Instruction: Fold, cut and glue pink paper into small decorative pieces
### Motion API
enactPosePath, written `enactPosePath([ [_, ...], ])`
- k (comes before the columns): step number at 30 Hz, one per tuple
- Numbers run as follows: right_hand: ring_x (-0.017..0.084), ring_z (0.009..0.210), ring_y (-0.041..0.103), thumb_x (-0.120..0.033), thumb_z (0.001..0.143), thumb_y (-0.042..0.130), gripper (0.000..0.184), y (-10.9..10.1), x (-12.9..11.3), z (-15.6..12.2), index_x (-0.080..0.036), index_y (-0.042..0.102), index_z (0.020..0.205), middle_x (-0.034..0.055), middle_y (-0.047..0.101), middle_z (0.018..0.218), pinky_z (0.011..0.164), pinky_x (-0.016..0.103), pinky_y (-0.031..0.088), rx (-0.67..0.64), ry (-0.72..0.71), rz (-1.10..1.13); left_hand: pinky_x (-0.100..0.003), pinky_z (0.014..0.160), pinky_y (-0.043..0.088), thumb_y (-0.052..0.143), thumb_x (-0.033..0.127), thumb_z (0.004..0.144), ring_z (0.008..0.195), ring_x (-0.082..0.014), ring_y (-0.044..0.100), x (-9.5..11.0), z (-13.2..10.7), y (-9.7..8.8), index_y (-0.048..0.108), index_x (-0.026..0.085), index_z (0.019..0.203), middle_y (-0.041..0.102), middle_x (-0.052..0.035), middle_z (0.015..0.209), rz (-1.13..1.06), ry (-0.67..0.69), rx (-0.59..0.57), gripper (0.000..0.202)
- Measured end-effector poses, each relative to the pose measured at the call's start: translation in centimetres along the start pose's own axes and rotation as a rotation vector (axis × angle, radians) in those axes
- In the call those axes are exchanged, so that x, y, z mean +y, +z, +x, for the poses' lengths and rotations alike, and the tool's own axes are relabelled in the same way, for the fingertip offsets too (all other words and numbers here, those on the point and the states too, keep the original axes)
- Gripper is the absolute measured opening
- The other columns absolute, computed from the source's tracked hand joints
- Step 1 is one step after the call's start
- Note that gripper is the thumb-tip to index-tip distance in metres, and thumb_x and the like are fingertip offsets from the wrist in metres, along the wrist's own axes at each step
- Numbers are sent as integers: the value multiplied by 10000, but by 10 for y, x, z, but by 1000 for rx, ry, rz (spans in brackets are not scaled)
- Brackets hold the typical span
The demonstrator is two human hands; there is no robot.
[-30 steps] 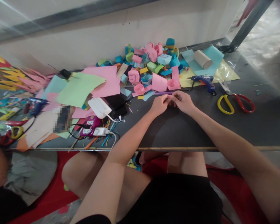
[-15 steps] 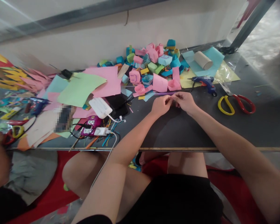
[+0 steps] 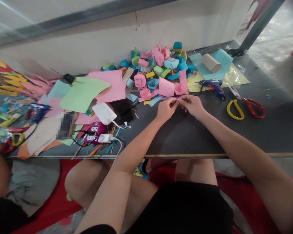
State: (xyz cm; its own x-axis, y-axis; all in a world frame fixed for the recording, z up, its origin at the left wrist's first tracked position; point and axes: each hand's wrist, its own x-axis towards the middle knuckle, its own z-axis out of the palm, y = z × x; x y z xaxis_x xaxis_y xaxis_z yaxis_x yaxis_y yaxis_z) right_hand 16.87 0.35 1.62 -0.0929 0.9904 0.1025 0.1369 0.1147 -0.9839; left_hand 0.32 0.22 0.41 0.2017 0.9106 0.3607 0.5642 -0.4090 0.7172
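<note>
1. Holds grip narrow in head view, bringing left hand (image 3: 166, 109) and right hand (image 3: 193, 105) together, fingertip to fingertip, over worktop (image 3: 185, 139).
2. Seems to pinch a small pink piece (image 3: 178, 101) between both sets of fingertips, mostly hidden; cannot tell its shape.
3. Compared with half a second ago, shows hardly any change: keeps both hands joined at the same place, with at most a slight shift of fingers.
4. Judging by that, stays with the same piece, neither releasing it nor reaching elsewhere.
5. Leaves purple strip (image 3: 169, 97) just beyond the fingertips, with pile of folded paper pieces (image 3: 158, 69) farther back.
6. Leaves glue gun (image 3: 215, 86) and scissors (image 3: 240, 97) lying to the right, apart from both hands.
</note>
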Motion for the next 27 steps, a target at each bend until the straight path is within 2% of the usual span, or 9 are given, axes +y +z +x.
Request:
enactPosePath([
  [2, 93, 493, 515, -435, 801, 815, 288, 0, -1, 0, -170, 700, 795, -5, 598, 599, 382, 209, 405, 7, 5, -11, -272, 783, 544, 676, 338, 950, 874, -163, 726, 0, 0, 0, 751, 196, 1098, 801, -65, 1003, 21, 20, -8, 219],
  [4, 89, 467, 498, -426, 829, 791, 278, 0, -2, -1, -170, 692, 785, -18, 569, 557, 377, 207, 387, 2, 17, -23, -276, 787, 544, 710, 285, 922, 903, -167, 719, 0, 0, 0, 709, 218, 1240, 795, -61, 1083, 60, 42, -5, 324],
  [6, 81, 433, 476, -415, 852, 773, 271, -1, -5, -1, -171, 681, 779, -28, 553, 526, 374, 206, 368, -17, 27, -47, -285, 801, 543, 711, 254, 921, 922, -173, 708, -1, -1, 0, 684, 244, 1304, 785, -56, 1139, 100, 73, -9, 384],
  [12, 73, 391, 448, -423, 879, 747, 294, -3, -6, -2, -176, 668, 742, -35, 541, 487, 391, 209, 361, -61, 38, -96, -325, 910, 536, 646, 268, 973, 967, -183, 698, -1, -2, 0, 718, 253, 1249, 782, -50, 1138, 168, 139, -23, 286],
  [17, 110, 473, 518, -561, 826, 749, 385, -4, -1, 0, -177, 715, 824, 5, 614, 606, 438, 247, 422, -33, 6, -38, -301, 815, 529, 642, 303, 976, 936, -192, 693, -2, -1, 0, 724, 237, 1222, 778, -62, 1056, 170, 83, 2, 268],
  [20, 155, 576, 597, -538, 901, 637, 356, -15, 3, 6, -190, 713, 889, 32, 655, 701, 556, 298, 510, 151, -90, -191, -290, 771, 520, 659, 346, 967, 904, -191, 692, -6, 1, 1, 728, 225, 1198, 778, -66, 1023, 154, 66, 32, 270],
  [22, 202, 759, 659, -456, 927, 603, 269, -29, 5, 12, -207, 700, 956, 56, 697, 830, 756, 371, 567, 351, -217, -403, -288, 761, 518, 658, 386, 967, 894, -189, 694, -8, 1, 2, 730, 218, 1183, 781, -71, 1019, 133, 70, 50, 283],
  [24, 268, 966, 661, -382, 929, 580, 227, -44, 6, 16, -213, 666, 1054, 96, 707, 973, 946, 489, 534, 493, -256, -628, -288, 762, 520, 651, 427, 966, 888, -185, 697, -10, 1, 3, 731, 217, 1169, 783, -75, 1024, 110, 83, 64, 303],
  [27, 387, 1251, 539, -359, 893, 611, 366, -61, 7, 19, -185, 580, 1213, 194, 619, 1235, 1077, 656, 403, 634, -150, -873, -287, 755, 521, 679, 483, 934, 833, -171, 691, -10, 1, 3, 736, 227, 1152, 783, -65, 983, 88, 100, 63, 342],
])
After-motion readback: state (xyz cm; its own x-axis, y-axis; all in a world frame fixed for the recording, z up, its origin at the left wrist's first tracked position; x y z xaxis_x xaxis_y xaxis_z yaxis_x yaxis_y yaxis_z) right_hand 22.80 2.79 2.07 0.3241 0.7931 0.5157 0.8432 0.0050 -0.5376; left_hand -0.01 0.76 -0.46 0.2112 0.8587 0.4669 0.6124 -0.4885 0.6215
